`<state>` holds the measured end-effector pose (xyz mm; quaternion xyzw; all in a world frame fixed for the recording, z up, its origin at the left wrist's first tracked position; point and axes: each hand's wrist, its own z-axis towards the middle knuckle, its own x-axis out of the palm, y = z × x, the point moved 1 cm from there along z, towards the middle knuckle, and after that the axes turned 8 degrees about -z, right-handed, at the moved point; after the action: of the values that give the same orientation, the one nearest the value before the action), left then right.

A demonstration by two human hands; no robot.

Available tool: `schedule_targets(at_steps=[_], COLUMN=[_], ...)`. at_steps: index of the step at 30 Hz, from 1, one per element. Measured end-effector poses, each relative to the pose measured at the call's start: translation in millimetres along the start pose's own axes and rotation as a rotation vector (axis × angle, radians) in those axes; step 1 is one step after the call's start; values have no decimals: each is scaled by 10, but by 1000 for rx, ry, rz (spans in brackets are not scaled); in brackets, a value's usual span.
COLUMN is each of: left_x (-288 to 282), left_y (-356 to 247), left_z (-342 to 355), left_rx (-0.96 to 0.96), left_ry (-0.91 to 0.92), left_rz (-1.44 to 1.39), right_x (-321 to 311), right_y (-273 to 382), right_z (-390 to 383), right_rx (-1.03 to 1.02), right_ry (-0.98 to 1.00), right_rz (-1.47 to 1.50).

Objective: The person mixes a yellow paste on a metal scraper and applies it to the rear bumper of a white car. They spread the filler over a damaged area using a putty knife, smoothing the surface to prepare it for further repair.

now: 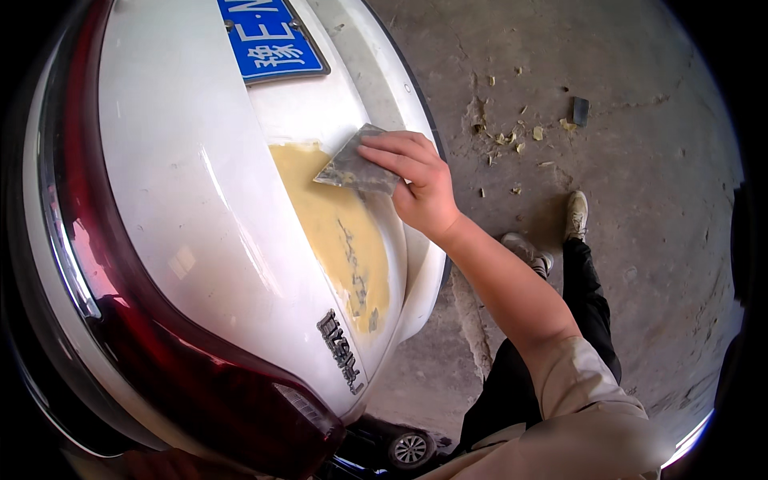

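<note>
My right hand (422, 180) grips a thin, flat grey putty spreader (349, 165) smeared with dirt. Its fingers lie across the upper face, and the thumb is near the lower edge. One corner of the spreader rests on or just over a patch of yellow body filler (332, 220) on the white car's rear panel (188, 160). The patch looks mostly smooth, with dark grey streaks toward its lower end. I cannot see my left hand.
A red tail light (172, 344) curves along the left, with a chrome badge (340, 352) below the filler. A blue licence plate (276, 44) is at the top. Yellow chips (512, 140) and a dark rectangular piece (580, 111) lie on the concrete floor (648, 224), beyond my shoes (576, 216).
</note>
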<state>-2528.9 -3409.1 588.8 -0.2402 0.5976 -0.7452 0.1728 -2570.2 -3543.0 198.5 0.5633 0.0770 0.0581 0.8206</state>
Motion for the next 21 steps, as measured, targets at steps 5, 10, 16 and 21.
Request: schedule_targets(at_steps=[5,10,16,21], left_x=[-20,-134,-57,-163], left_y=[20,-67,-29,-111], left_z=[2,80,73,144], left_rx=[7,-116,-72,-389], left_ry=[-46,7,-87,255], left_rz=[-2,21,38,67], right_x=[76,59,-206,-605], right_y=[-57,-146,58,652], right_z=[4,-65,-407,-226], right_rx=[-124,36,399,362], right_ry=[-12,-102,-153,-182], right_rz=[-28,100,325,674])
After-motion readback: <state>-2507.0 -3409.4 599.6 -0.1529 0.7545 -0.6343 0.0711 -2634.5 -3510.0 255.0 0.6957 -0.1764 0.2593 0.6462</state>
